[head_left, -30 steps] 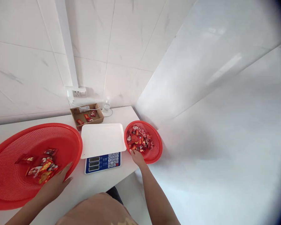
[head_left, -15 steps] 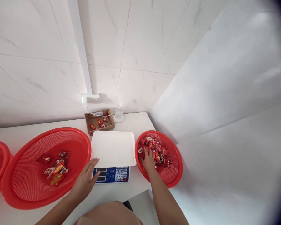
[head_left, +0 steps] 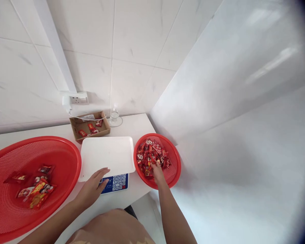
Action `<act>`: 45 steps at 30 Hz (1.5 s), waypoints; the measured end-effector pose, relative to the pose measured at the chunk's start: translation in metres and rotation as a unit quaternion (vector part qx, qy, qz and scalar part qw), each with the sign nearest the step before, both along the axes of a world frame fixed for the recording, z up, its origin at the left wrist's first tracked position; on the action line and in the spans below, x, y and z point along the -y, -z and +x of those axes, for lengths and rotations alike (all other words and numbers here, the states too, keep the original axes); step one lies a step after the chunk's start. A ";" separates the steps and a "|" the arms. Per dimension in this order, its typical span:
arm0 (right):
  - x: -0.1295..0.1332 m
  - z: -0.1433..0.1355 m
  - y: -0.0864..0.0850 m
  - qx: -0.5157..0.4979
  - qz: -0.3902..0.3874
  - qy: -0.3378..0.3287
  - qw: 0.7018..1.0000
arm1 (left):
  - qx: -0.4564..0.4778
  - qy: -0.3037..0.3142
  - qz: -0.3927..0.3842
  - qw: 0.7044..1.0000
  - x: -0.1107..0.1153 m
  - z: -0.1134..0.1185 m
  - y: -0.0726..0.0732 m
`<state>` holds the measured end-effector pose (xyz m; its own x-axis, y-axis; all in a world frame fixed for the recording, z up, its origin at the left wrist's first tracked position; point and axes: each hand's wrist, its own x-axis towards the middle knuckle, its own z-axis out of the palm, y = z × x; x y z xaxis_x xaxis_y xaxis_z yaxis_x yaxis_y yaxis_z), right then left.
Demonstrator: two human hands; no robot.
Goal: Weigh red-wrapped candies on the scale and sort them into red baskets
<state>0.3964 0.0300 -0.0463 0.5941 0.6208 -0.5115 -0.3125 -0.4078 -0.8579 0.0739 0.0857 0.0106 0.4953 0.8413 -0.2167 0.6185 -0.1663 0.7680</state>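
Closest, at lower centre-left, the left hand (head_left: 92, 189) lies with its fingers loosely spread, thumb apart, over the blue keypad panel (head_left: 120, 183) of the scale, fingertips at the near edge of the white tray (head_left: 106, 152); whether they touch it cannot be told. Any pressure there could upset a reading, so a light or lifted hand seems wise. At lower left sits the large red basket (head_left: 78, 162), a handful of wrapped packets (head_left: 39, 191) on its floor.

Right of centre, the right hand (head_left: 157, 172) dips into the small red basket (head_left: 178, 166), its fingers drawn fairly narrow on the heaped red sweets (head_left: 154, 147); whether one is pinched cannot be made out. Picking well probably means taking a packet from the top by its body rather than its crimped end, and lifting straight up past the rim so that neighbours do not spill.

Beyond the tray, the cardboard box (head_left: 96, 134) holds a few more red packets, with a clear glass vessel (head_left: 114, 117) just beside it; a low reach leaves both undisturbed. Farthest, a socket (head_left: 78, 99) sits on the tiled wall (head_left: 88, 74).
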 end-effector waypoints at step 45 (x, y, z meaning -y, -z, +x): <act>0.005 0.001 -0.003 0.336 -0.185 -0.216 0.898 | 0.212 -0.275 -0.376 0.859 -0.004 -0.010 -0.045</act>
